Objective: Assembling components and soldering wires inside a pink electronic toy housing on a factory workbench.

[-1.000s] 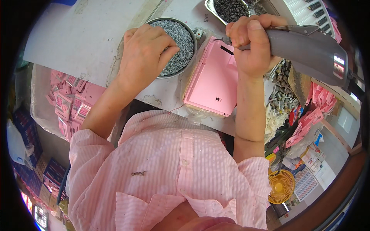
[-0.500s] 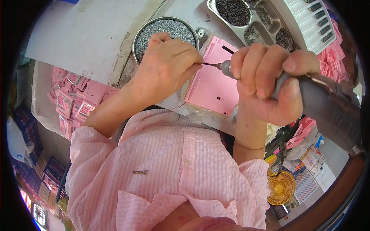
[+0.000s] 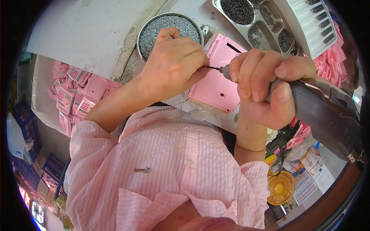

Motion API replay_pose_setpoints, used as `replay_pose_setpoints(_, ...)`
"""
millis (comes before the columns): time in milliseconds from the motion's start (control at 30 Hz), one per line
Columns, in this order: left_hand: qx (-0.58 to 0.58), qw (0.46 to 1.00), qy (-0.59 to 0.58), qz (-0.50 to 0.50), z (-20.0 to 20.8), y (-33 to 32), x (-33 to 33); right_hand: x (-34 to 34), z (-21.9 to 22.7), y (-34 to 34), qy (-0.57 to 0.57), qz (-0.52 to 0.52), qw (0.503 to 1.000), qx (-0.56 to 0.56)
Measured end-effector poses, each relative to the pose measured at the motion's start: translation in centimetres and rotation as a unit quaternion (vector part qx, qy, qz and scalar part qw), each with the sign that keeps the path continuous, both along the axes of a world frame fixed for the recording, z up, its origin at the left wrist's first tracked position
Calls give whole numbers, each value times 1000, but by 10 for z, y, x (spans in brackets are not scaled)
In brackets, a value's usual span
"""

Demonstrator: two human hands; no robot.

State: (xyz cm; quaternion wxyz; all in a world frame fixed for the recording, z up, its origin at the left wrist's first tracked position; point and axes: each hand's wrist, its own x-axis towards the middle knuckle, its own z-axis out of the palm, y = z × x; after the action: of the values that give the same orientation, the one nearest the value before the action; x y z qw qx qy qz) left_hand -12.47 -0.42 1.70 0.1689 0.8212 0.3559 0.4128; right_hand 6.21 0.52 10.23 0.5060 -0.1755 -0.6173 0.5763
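Observation:
My right hand [image 3: 266, 86] is wrapped around a dark grey electric screwdriver [image 3: 320, 109], its thin bit [image 3: 214, 68] pointing left. The bit's tip reaches the pinched thumb and index finger of my left hand [image 3: 173, 63]. Whatever those fingertips hold is too small and hidden to make out. Beneath the bit lies a pink plastic housing [image 3: 216, 89] with a dark slot near its far end and a small square hole near its close end. Behind my left hand stands a round metal bowl [image 3: 140, 43] filled with silvery screws [image 3: 179, 26], partly covered by the hand.
A metal compartment tray [image 3: 231, 27] of dark screws stands at the back, beside a white tray [image 3: 306, 29] with black parts. Pink pieces [image 3: 331, 57] are piled at right; a box at left holds pink keypad units [image 3: 63, 98]. A yellow basket [image 3: 281, 187] sits lower right.
The view has shifted slightly, so the bowl and housing appear a little farther right and up. My hands have come slightly closer together, the bit still at my left fingertips.

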Motion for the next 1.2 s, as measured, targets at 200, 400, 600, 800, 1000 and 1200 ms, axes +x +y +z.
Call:
replay_pose_setpoints(200, 7, 1000, 0, -9, -1, 2, -5, -6, -4, -3, 3, -44, 999, -24)
replay_pose_setpoints(400, -95, 991, -19, 94, -7, 11, -24, -12, -36, 11, -24, -146, 989, -19)
replay_pose_setpoints(600, -67, 997, -5, 47, -9, 2, -20, -13, -52, 13, -157, -157, 971, 95)
replay_pose_setpoints(800, -37, 999, -22, 17, -13, -8, -8, -10, -33, 14, -53, -88, 994, 46)
replay_pose_setpoints(1000, -44, 998, -53, 7, -13, -19, 1, -6, -8, -9, 37, -25, 999, 8)
replay_pose_setpoints(1200, 23, 998, -57, -10, -10, -29, 3, -10, -9, -31, 84, -42, 995, -15)
